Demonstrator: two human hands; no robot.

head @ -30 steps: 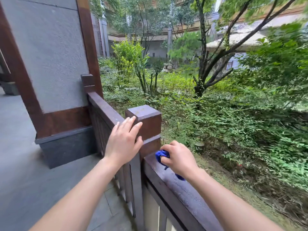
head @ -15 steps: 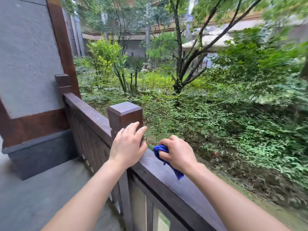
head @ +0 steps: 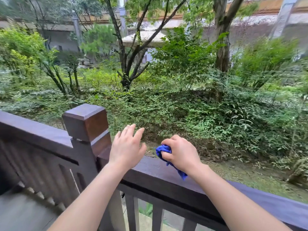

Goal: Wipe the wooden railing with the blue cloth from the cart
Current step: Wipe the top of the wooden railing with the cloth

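**Wiping the top rail, just past the post**

We take the square post [head: 85,121] as our landmark; our right hand [head: 180,153] sits to the right of it, its grip closed in a fist around the bunched blue cloth [head: 164,150], which presses on the top of the wooden railing [head: 155,170] with a tail trailing out under the wrist; our left hand [head: 127,146] lies between the post and the cloth, fingers spread and holding nothing, its palm over the rail, though we cannot tell whether it rests there or hovers; beyond the post lies garden shrubbery. We judge the wiping step to be in hand, the cart being out of view; the next move calls for steady downward pressure and a slide along the rail away from the post, keeping the cloth flat enough to cover the rail's width.
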